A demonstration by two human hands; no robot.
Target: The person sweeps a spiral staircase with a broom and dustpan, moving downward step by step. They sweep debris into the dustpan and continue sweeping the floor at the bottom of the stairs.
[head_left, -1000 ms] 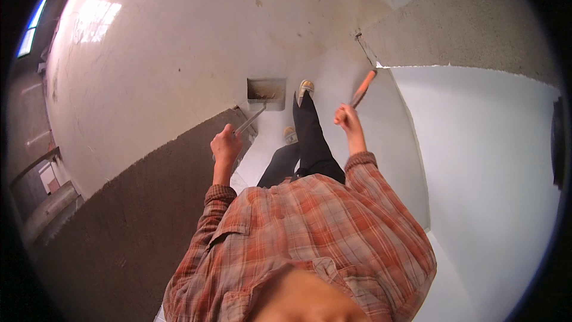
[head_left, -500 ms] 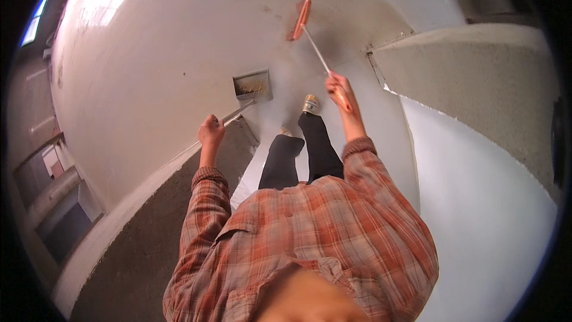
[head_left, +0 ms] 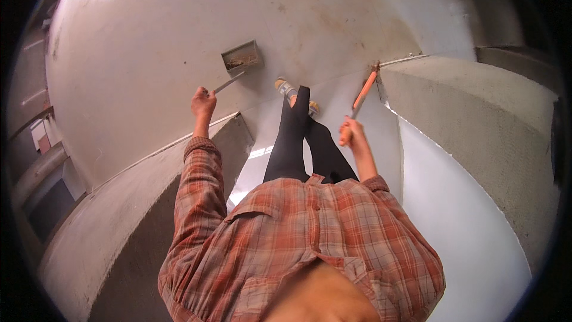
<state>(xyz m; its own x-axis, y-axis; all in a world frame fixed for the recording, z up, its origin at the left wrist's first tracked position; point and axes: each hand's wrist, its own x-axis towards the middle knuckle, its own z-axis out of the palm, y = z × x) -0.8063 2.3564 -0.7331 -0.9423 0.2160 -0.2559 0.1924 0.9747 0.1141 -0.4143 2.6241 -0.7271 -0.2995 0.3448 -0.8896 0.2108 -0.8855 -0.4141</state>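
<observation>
My left hand [head_left: 204, 104] is closed round the handle of a long-handled dustpan [head_left: 257, 58]. The grey pan rests on the pale floor ahead and holds brownish debris. My right hand [head_left: 354, 133] grips the orange handle of a broom [head_left: 365, 89]. Its narrow orange head points away from me, with the far end at the corner of the grey wall on the right. The bristles are hard to make out. Both forearms come out of rolled plaid sleeves.
A low rough cement wall [head_left: 173, 170] stands on my left, its end near the dustpan. Another grey wall [head_left: 471, 98] curves along my right. Dirt specks [head_left: 381, 36] lie on the floor ahead. My shoes [head_left: 286, 88] are between the two tools.
The broom has swung right and nearer, from the open floor to the right wall's corner. The dustpan has shifted slightly left and away. My feet have stepped, with the legs now crossing.
</observation>
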